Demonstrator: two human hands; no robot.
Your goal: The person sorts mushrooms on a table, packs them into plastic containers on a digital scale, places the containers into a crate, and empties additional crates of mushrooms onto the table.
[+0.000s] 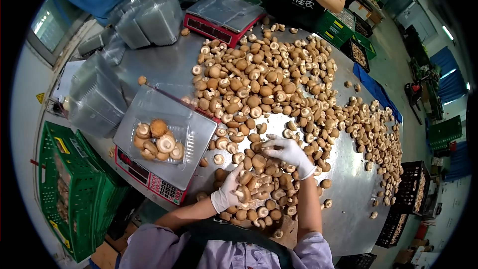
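Observation:
My left hand (228, 193), in a white glove, is curled around a brown-capped mushroom (243, 193) at the near edge of a mushroom pile. My right hand (290, 155), also gloved, reaches over the pile with its fingers stretched to the left and slightly apart. Its fingertips are close to the mushrooms below, and I see nothing held in it. Left of my hands, a clear plastic tray (186, 132) with several mushrooms (166, 143) rests on the steel plate of a red digital scale (149, 175).
Loose mushrooms (264, 89) spread across the metal table (343, 194). Stacked clear trays (97, 97) stand at the left, above green crates (74, 184). A second red scale (221, 17) sits at the far side. Across the table is a gloved person in a dark apron (294, 7).

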